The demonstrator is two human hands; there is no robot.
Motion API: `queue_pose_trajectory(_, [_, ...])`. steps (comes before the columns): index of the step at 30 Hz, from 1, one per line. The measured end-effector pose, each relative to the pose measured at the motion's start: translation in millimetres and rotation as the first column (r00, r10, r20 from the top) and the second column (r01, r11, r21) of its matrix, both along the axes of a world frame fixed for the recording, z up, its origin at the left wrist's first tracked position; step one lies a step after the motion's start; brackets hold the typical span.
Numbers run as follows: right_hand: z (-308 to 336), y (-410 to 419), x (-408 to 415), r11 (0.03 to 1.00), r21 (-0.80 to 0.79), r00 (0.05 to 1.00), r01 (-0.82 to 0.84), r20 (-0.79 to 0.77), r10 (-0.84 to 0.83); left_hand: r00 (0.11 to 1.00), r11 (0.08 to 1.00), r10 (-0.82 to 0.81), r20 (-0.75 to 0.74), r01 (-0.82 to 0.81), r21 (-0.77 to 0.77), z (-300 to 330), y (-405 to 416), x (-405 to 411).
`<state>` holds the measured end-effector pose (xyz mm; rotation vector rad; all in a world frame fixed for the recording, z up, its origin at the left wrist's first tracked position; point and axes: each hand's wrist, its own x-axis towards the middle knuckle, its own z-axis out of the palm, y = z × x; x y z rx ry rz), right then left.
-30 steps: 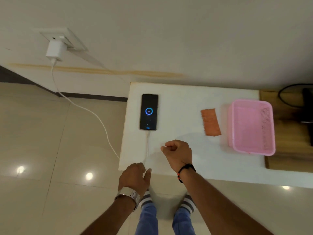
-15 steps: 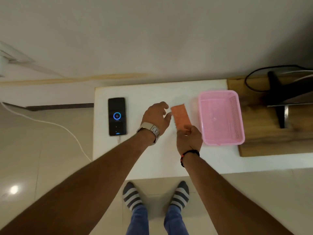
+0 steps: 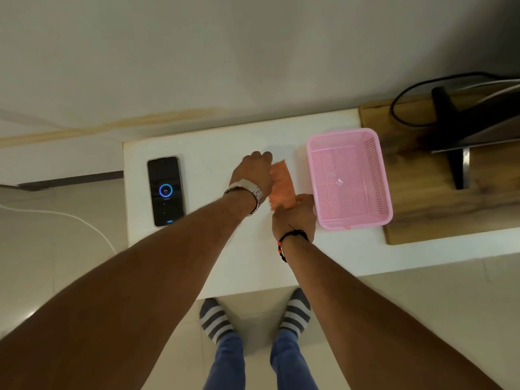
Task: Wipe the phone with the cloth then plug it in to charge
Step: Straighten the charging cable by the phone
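A person stood at a white table (image 3: 174, 266) with both hands on an orange cloth (image 3: 282, 187) lying near the table's middle, just beside a pink basket (image 3: 375, 175) toward the right end. The left hand (image 3: 254, 171) gripped the cloth's far end, fingers curled over it, while the right hand (image 3: 297, 213) pinched its near end (the fingertips themselves were hidden under the fabric). The phone (image 3: 166, 191) lay face up near the table's left edge, its screen showing a ring that looked like a charging display, with a white cable (image 3: 84, 223) trailing off toward the floor. With the phone apparently charging, the step appeared to be gathering the cloth; lifting both ends together would likely keep it from dragging against the basket.
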<state>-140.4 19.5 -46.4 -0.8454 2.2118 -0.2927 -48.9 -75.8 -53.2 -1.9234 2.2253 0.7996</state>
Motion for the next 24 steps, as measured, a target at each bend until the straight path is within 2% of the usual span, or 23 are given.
queue_pose_trajectory(4, [-0.1, -1.5, -1.1, 0.997, -0.016, 0.996, 0.081, 0.027, -0.081, 0.998, 0.997, 0.067, -0.014, -0.067, 0.026, -3.3, 1.6, 0.0])
queue_pose_trajectory(8, [1.8, -0.8, -2.1, 0.999, 0.011, 0.999, 0.040, 0.029, -0.040, 0.980, 0.982, 0.174, -0.101, -0.164, 0.098, 0.2, 2.1, -0.3])
queue_pose_trajectory(11, [5.1, 1.6, 0.8, 0.998, -0.026, 0.995, 0.054, 0.087, -0.052, 0.913, 0.936, 0.337, -0.230, -0.299, 0.185, 7.9, 5.1, 2.3])
queue_pose_trajectory(13, [10.4, 5.2, 2.4, 0.987, -0.061, 0.970, 0.150, 0.201, -0.135, 0.846, 0.898, 0.425, -0.321, -0.350, 0.266, 14.7, 6.2, 7.4])
queue_pose_trajectory(16, [21.0, 11.8, 2.2, 0.937, -0.048, 0.869, 0.345, 0.394, -0.300, 0.710, 0.807, 0.578, -0.402, -0.424, 0.411, 27.4, 4.0, 19.1])
queue_pose_trajectory(20, [32.6, 19.1, -8.5, 0.814, 0.070, 0.646, 0.576, 0.572, -0.505, 0.508, 0.644, 0.750, -0.425, -0.410, 0.646, 39.5, -2.8, 26.9])
queue_pose_trajectory(22, [37.5, 21.2, -18.5, 0.780, 0.105, 0.558, 0.617, 0.640, -0.528, 0.484, 0.619, 0.762, -0.429, -0.352, 0.702, 47.2, -5.4, 22.5])
queue_pose_trajectory(24, [44.0, 21.3, -28.9, 0.767, 0.139, 0.491, 0.627, 0.694, -0.526, 0.535, 0.639, 0.727, -0.430, -0.299, 0.709, 54.9, -8.4, 13.1])
